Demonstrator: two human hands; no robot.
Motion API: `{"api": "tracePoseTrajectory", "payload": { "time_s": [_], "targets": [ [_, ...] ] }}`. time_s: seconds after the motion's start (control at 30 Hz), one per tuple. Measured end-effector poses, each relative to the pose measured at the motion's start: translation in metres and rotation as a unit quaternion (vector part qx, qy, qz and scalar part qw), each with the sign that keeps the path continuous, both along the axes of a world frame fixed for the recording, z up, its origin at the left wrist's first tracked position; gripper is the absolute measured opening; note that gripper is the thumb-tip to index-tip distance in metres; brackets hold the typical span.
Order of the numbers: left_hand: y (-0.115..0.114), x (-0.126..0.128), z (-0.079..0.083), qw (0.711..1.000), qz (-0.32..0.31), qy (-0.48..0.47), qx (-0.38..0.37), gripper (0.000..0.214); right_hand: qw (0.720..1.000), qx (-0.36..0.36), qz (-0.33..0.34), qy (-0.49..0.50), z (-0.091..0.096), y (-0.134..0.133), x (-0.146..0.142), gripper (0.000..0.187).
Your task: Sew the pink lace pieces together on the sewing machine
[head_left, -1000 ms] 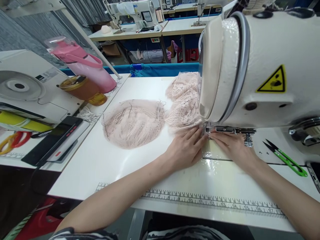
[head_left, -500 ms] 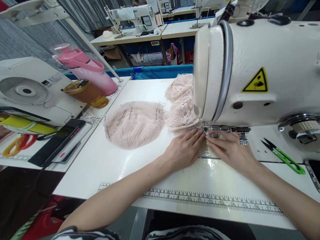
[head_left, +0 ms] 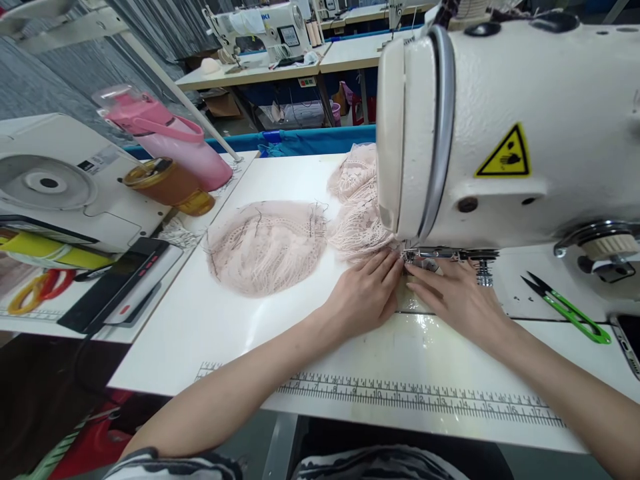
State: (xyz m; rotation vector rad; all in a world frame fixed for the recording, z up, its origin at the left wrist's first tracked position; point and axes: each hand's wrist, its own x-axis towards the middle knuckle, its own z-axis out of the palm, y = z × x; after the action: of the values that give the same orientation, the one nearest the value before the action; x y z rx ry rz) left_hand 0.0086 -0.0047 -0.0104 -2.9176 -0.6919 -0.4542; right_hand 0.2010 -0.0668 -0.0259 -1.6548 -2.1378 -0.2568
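Note:
My left hand [head_left: 367, 290] lies flat with its fingers stretched toward the needle area of a white sewing machine [head_left: 495, 140]. Its fingertips rest at the near edge of a bunched pale pink lace piece [head_left: 361, 223]. On the other side of the presser foot [head_left: 411, 257], my right hand [head_left: 457, 293] reaches in under the machine head, thumb and forefinger apart. Some of its fingers are hidden behind the machine's metal parts, and any cloth under them is hard to make out. Left of the bunched lace lies a rounded pale pink lace piece [head_left: 265, 250] with dark loose threads.
Green thread snips [head_left: 570, 310] and a phone [head_left: 627, 340] lie at the right. A printed ruler [head_left: 400, 393] runs along the front edge. At the left are a pink bottle [head_left: 170, 137], an amber cup [head_left: 167, 187], scissors [head_left: 35, 293] and a black device [head_left: 115, 283].
The view has shifted slightly, so the machine sits a little further left and higher. Both hands stay beside the presser foot; the lace has hardly moved.

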Motion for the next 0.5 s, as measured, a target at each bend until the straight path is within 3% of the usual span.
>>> {"api": "tracePoseTrajectory", "payload": {
  "time_s": [0.17, 0.5],
  "targets": [
    [-0.001, 0.000, 0.000, 1.000, 0.010, 0.002, -0.013, 0.046, 1.000, 0.015, -0.019, -0.020, -0.001, 0.001, 0.002, 0.032],
    [-0.007, 0.001, 0.002, 0.999, 0.048, 0.005, -0.022, 0.047, 0.999, 0.034, -0.016, 0.037, -0.004, 0.005, 0.015, 0.021]
  ]
}}
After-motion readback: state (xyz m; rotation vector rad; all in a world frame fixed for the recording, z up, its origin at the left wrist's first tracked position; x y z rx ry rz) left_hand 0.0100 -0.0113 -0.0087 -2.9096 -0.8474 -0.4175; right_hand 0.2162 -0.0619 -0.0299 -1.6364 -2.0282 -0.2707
